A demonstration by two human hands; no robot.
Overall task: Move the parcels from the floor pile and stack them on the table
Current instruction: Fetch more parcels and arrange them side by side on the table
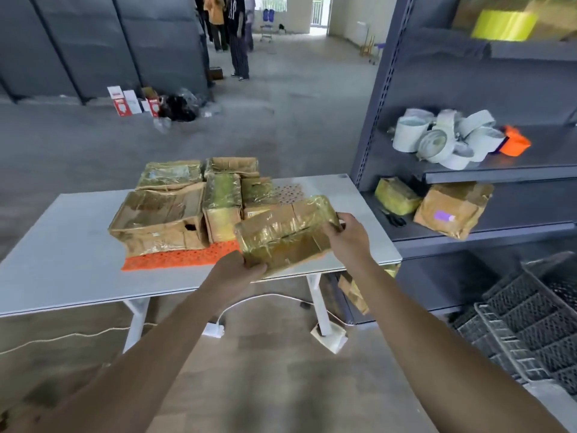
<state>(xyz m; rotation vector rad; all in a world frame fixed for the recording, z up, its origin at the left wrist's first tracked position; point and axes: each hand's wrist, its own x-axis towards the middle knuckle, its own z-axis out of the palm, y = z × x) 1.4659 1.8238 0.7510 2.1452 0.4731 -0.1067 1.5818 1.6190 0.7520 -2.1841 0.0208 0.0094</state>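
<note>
Parcels (222,203) wrapped in shiny brown tape sit bunched on the white table (62,245), right of its left end. The widest of them, a flat box (159,218) with a torn hole in its front, lies at the left of the bunch, its near edge on an orange perforated mat (175,256). The smaller ones crowd against it behind and to the right. Far behind, on the grey floor, we see red-and-white cartons (125,100) beside a black bag (179,107), and further right people (239,35) standing.

Right of the mat we hold one more parcel, the held parcel (285,235), over the table's near right part. It is tilted, with its right end higher than its left. We cannot tell whether it touches the tabletop. Our left hand (237,270) grips its near left corner, fingers curled under the edge and mostly out of sight. Our right hand (346,237) clasps the far right end, fingers curled round it.

Below the table's right corner a low parcel (352,292) shows in part. Further right stands a grey shelf unit (499,176). One shelf carries a heap of white tape rolls (446,139) with an orange object (513,140) against its right side. The shelf below holds a yellowish packet (396,196) and a bigger brown packet (452,210), with black scissors (394,218) lying near them. At the far right, dark mesh baskets (530,323) sit nested on the floor.
</note>
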